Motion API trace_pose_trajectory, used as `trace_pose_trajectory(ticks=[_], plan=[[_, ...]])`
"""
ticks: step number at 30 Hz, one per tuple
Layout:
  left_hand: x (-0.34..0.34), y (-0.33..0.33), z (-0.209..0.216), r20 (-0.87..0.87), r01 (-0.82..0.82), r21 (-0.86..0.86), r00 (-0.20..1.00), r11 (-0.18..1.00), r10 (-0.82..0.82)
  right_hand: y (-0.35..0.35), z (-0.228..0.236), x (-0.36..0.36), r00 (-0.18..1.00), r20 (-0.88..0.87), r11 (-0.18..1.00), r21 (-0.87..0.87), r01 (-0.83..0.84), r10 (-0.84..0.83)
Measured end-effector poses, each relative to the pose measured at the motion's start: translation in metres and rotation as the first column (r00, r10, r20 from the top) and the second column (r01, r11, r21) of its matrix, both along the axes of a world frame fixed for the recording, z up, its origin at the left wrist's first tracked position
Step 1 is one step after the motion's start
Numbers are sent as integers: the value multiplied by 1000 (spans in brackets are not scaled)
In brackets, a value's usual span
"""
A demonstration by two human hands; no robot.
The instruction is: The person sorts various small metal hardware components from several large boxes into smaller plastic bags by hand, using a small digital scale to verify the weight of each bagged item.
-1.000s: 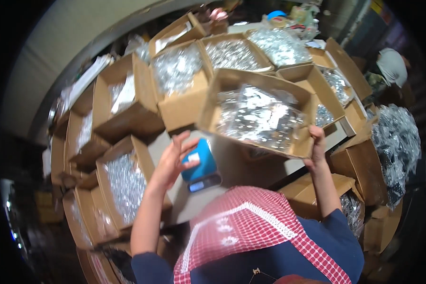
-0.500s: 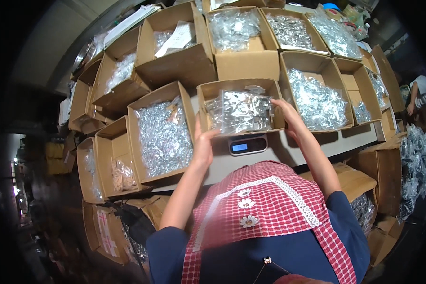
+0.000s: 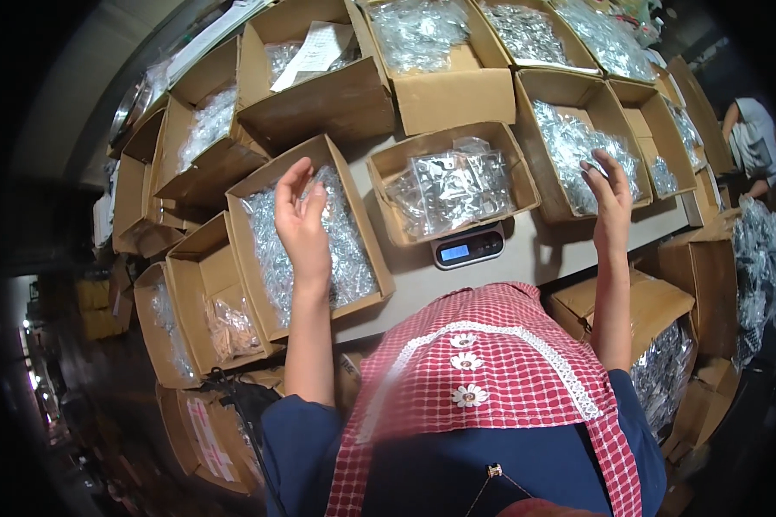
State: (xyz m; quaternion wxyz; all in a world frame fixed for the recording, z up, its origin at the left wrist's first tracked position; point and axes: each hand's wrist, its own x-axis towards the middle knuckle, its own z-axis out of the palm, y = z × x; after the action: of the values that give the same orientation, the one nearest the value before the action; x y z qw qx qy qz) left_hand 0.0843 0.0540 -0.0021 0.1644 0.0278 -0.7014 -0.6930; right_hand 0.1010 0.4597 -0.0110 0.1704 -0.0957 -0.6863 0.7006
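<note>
Straight ahead, a cardboard box (image 3: 447, 231) holding clear plastic bags of shiny metal parts (image 3: 461, 189) rests on a small digital scale (image 3: 468, 247) with a lit blue display. Neither hand touches it. My left hand (image 3: 302, 224) hovers over the left cardboard box (image 3: 386, 269), which is filled with small clear bags of metal pieces (image 3: 347, 250); its fingers are apart and hold nothing. Over the right-hand box (image 3: 530, 142) of similar bagged parts (image 3: 569, 146) is my right hand (image 3: 610, 198), fingers loosely curved and apart, nothing seen in them.
More cardboard boxes (image 3: 454, 102) of bagged parts stand in a row behind. A paper sheet (image 3: 317, 53) lies in one. At the left, a box (image 3: 200, 267) contains copper-coloured pieces (image 3: 231, 332). A person (image 3: 753, 138) is at the far right.
Both hands have let go of the middle box and moved apart, left and right. That box now sits slightly turned on the scale. The view has shifted a little.
</note>
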Motion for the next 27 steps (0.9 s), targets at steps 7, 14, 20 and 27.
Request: trace_pose_trajectory(ticks=[7, 14, 20, 27], plan=[[6, -4, -16, 73, 58, 50, 995, 997, -62, 32, -24, 45, 985, 96, 990, -4, 144, -143], [11, -8, -19, 104, 87, 52, 990, 995, -92, 25, -31, 59, 981, 86, 983, -35, 180, -176], [9, -4, -17, 121, 94, 47, 988, 994, -99, 17, -29, 45, 986, 64, 986, -49, 160, -156], [15, -3, -21, 163, 99, 59, 981, 993, -108, 12, -26, 31, 995, 46, 993, -73, 94, -91]])
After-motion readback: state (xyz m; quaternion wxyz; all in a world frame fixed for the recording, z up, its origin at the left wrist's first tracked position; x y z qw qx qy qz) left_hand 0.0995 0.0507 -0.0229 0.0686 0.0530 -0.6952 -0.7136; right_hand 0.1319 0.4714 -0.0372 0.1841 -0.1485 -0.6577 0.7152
